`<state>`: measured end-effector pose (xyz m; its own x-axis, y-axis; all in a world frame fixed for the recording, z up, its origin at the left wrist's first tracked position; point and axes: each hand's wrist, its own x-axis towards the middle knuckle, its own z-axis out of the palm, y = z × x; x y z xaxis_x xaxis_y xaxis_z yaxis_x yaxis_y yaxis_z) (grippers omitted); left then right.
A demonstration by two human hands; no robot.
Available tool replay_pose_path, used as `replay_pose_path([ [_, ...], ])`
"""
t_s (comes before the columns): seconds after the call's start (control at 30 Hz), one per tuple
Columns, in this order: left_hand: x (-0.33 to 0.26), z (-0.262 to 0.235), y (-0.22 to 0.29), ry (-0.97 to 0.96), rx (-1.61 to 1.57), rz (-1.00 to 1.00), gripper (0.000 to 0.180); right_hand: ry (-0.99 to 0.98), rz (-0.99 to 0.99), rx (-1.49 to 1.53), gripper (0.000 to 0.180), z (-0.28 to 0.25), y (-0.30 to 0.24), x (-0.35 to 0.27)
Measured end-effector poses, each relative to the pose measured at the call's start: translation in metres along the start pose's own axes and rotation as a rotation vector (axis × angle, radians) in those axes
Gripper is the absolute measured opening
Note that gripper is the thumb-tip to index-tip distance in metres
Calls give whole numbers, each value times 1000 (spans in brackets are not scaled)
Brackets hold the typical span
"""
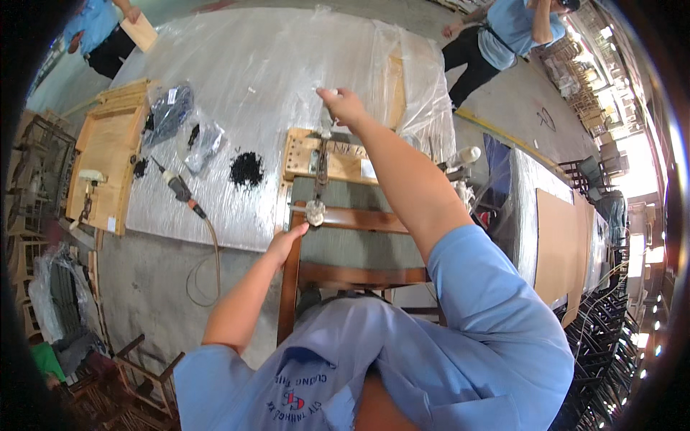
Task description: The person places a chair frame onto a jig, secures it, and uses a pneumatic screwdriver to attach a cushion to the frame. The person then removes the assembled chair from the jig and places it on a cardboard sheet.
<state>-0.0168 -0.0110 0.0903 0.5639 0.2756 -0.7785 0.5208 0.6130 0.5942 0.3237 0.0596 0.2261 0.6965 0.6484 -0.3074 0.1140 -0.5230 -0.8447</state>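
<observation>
- At the centre of the frame a wooden chair frame (pixel 338 248) leans against the edge of the plastic-wrapped table (pixel 287 65); its dark-stained rails run across, just below a pale wooden jig block (pixel 338 159) with a row of holes.
- The left hand (pixel 286 243), centre-left, rests on the frame's upper rail; its fingertips touch a small round metal fitting (pixel 315 211) there; whether the fingers pinch it or only steady it, I cannot tell.
- The right hand (pixel 343 106), upper centre, is reached out over the table with fingers curled around the top of a slim upright metal tool (pixel 323 154); the grip looks closed on it, though the fingers hide the handle.
- My judgement: the chair frame is stiff, solid wood, fairly heavy for 1 hand and not fragile; best taken by a rail or a post, never by the fitting; the metal tool is rigid and thin, likely slippery, so hold it high on the handle.
- Left of centre on the table lie a heap of small black screws (pixel 246 169), 2 clear bags (pixel 185 123) of dark parts and a corded power driver (pixel 180 188); its cable droops off the edge.
- Upper left, stacked pale wooden parts (pixel 108 154); 2 other people stand at the top corners, apart from this work.
</observation>
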Motion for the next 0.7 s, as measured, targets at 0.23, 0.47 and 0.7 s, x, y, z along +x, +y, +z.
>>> replay_pose_path([
  [0.23,-9,8,17,-71,-43,55,82,128,98,85,71,45,55,65],
  [0.47,16,-9,5,-33,34,-14,91,43,390,542,42,57,34,53],
  [0.7,1,-2,10,-39,-82,11,83,178,342,480,58,60,16,15],
])
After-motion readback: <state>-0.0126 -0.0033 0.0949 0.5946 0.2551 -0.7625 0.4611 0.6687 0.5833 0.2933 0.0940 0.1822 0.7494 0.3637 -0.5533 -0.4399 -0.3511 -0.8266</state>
